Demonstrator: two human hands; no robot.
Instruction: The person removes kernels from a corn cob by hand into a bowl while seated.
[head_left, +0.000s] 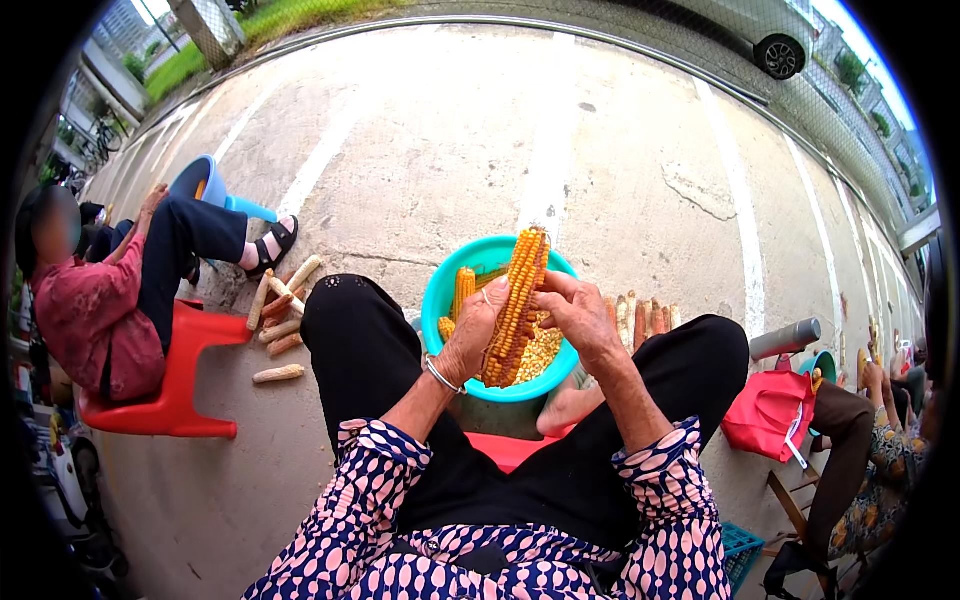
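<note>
My left hand (477, 324) is closed around an ear of dried corn (520, 304), its thumb lying along the yellow kernels. The ear is tilted nearly upright above a turquoise plastic basin (430, 300). On the ear's right side, where some rows of kernels are gone, my right hand (581, 313) touches it with thumb and bent fingers. Loose kernels (541, 352) lie in the basin, and more corn ears (465, 289) rest at its left side. A bracelet circles my left wrist.
Bare corncobs (281, 330) lie on the ground at left; more cobs (641, 319) stand in a row beyond my right knee. A person sits at left on a red plastic stool (202, 360), near a blue basin (206, 180). At right are a red bag (765, 412) and other seated people.
</note>
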